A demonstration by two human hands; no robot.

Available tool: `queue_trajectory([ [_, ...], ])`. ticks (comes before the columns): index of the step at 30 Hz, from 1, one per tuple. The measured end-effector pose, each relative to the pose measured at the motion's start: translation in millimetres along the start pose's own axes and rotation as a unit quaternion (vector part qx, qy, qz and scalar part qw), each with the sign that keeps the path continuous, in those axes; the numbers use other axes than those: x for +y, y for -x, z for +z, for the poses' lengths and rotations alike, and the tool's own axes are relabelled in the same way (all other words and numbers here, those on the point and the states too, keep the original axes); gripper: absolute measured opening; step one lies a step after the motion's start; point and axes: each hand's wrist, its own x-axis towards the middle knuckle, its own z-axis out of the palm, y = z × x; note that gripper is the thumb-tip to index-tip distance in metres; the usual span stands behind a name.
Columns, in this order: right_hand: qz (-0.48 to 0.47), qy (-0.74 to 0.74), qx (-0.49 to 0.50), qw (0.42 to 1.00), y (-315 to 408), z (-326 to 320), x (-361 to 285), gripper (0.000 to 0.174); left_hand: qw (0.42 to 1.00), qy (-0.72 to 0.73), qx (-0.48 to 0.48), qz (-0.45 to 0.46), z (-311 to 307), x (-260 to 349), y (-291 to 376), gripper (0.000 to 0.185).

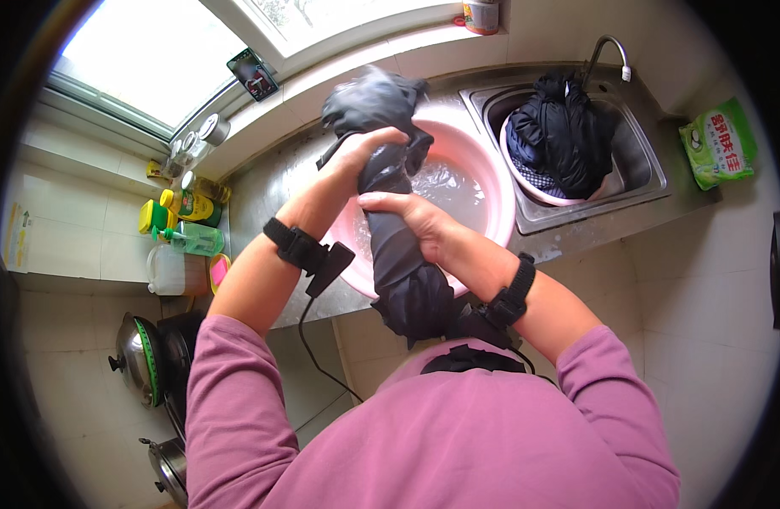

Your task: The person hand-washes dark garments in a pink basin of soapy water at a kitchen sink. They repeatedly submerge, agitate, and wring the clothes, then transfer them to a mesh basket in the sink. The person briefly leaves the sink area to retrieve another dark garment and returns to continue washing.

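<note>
A dark wet garment, twisted into a thick roll, is gripped by both of my hands over a pink plastic basin. My left hand holds it higher up, near the bunched far end, which is blurred. Below that, my right hand is wrapped around the middle of the roll. The loose near end hangs over the basin's front rim, close to my body. Cloudy water fills part of the basin. Some of each hand's fingers are hidden behind the cloth.
Right of the basin, a steel sink under a faucet holds a second basin heaped with dark clothes. A green detergent bag stands at far right. Bottles line the left; a phone leans by the window. Cables trail from my wrist straps.
</note>
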Motion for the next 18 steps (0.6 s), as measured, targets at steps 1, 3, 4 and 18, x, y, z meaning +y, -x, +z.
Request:
queue_trajectory([
  [1, 0.003, 0.017, 0.035, 0.999, -3.1, -0.3, 3.4, 0.024, 0.992, -0.116, 0.037, 0.041, 1.4, -0.5, -2.1, 0.039],
  [3, -0.021, 0.07, 0.099, 0.992, -14.6, -1.1, 12.6, 0.024, 0.956, -0.278, 0.083, 0.042, 3.4, -3.6, -6.3, 0.039],
  [4, -0.038, 0.093, 0.115, 0.988, -20.7, -2.8, 18.3, 0.024, 0.927, -0.357, 0.104, 0.041, 4.2, -6.0, -8.5, 0.039],
  [18, -0.072, -0.148, -0.022, 0.986, -39.2, 1.3, 67.9, 0.038, 0.825, -0.552, 0.119, -0.015, 4.7, -15.7, 25.8, 0.039],
])
